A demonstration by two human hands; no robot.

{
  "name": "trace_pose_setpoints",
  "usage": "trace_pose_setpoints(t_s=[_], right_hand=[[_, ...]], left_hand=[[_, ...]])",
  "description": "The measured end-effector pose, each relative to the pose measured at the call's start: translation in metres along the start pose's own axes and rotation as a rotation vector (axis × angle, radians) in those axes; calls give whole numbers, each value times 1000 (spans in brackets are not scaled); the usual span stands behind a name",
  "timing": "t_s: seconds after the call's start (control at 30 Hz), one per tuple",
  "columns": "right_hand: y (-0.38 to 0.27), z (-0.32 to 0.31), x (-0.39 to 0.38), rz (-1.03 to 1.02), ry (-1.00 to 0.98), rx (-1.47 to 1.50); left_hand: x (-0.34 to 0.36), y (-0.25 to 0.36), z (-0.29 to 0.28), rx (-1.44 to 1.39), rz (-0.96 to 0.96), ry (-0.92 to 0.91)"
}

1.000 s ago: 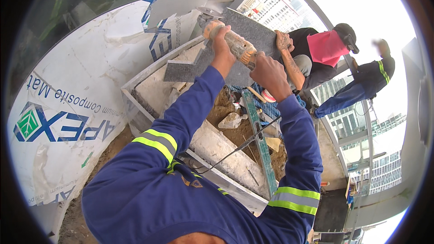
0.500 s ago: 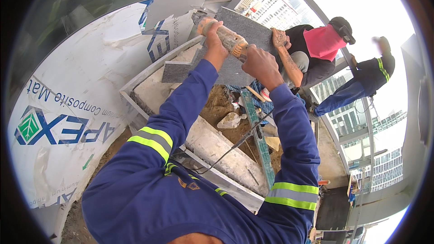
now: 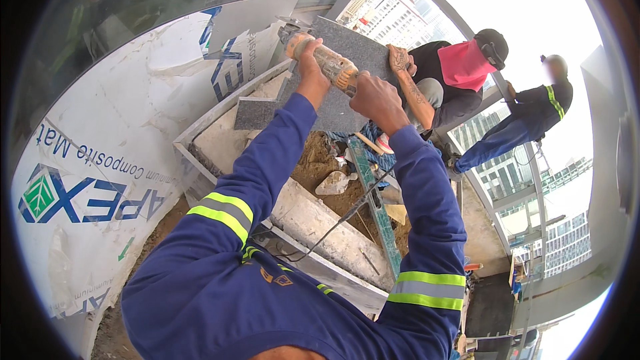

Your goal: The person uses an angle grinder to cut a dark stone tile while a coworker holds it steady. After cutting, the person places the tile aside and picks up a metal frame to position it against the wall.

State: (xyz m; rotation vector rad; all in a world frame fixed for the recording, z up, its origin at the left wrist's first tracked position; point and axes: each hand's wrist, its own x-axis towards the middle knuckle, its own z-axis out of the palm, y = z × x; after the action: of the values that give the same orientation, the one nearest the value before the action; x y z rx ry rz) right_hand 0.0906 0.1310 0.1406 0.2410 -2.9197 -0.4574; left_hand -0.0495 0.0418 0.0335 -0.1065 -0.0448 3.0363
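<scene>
My left hand (image 3: 312, 72) grips the front of a worn orange angle grinder (image 3: 330, 62). My right hand (image 3: 377, 99) is closed on its rear end. The grinder's disc (image 3: 295, 24) is at the upper-left edge of a dark grey speckled stone slab (image 3: 355, 40), which has a notched corner; whether disc and stone touch I cannot tell. A co-worker's tattooed hand (image 3: 399, 60) holds the slab's right edge. A black cord (image 3: 343, 219) hangs below my right hand and runs down across the trough to my body.
The crouching co-worker (image 3: 467, 67) and another person (image 3: 537, 103) are at the right. A white printed panel (image 3: 113, 140) stands left. Below lie a concrete trough rim (image 3: 203, 110), soil with rubble (image 3: 313, 167) and a long teal bar (image 3: 377, 207). Glazed framing rises behind.
The whole scene has shifted slightly left in the picture, with grinder, slab, my hands and both co-workers. My grip on the grinder looks the same.
</scene>
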Motion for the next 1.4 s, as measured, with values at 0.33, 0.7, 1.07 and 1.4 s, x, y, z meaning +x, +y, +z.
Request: trace_pose_setpoints(t_s=[0.33,0.7,1.07,1.4], right_hand=[[-2,-6,-5,9,-7,27],[3,2,-1,17,-20,36],[4,3,-8,24,-21,47],[-15,3,-14,-37,88,13]], left_hand=[[-3,-1,-1,1,-2,-20],[-6,-2,-1,2,-27,-9],[0,-8,-9,19,-7,15],[-22,21,4,22,72,-41]])
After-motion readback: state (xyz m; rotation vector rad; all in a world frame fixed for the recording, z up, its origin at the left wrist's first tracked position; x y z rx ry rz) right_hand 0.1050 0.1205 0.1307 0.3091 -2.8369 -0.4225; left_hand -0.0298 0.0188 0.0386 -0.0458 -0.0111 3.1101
